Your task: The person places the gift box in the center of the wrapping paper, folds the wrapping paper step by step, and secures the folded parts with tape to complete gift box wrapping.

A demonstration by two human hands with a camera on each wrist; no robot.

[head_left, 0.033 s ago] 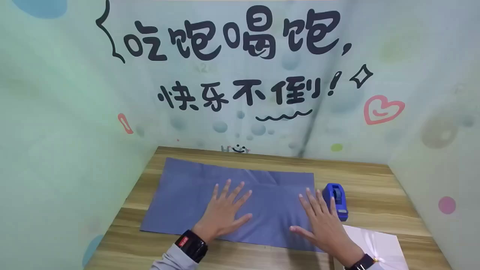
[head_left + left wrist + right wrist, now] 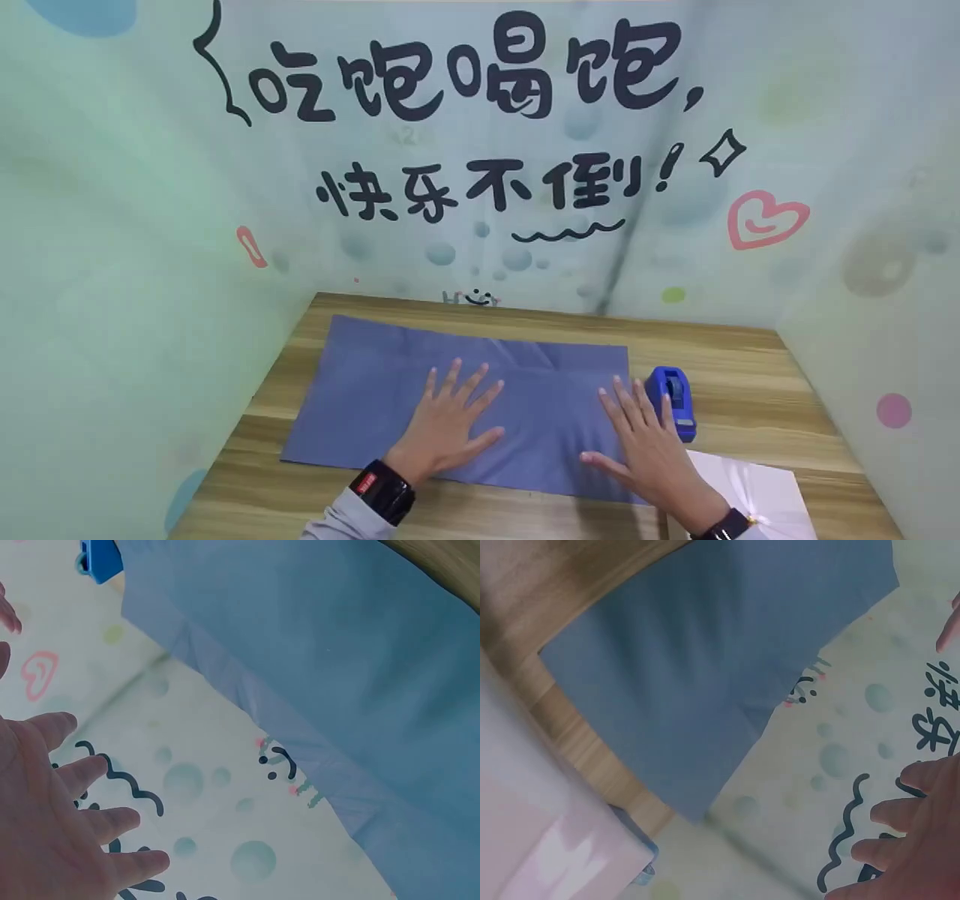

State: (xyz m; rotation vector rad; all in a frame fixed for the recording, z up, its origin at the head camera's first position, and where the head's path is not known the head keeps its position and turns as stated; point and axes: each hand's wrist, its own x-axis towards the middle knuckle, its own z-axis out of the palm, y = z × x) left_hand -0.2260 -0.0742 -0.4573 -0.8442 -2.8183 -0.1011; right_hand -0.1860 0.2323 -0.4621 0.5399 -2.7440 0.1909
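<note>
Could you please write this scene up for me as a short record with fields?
surface: wood-grain table
main item: blue sheet, laid out on the table, creased near its far edge
left hand: spread above the sheet, holding nothing
right hand: spread above the sheet's right end, holding nothing
right side: blue tape dispenser
near right: pale box with ribbon, partly hidden
backdrop: printed wall

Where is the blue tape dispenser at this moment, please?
In the head view, the tape dispenser sits right of the blue sheet, by the right hand and beyond the pale box.
</note>
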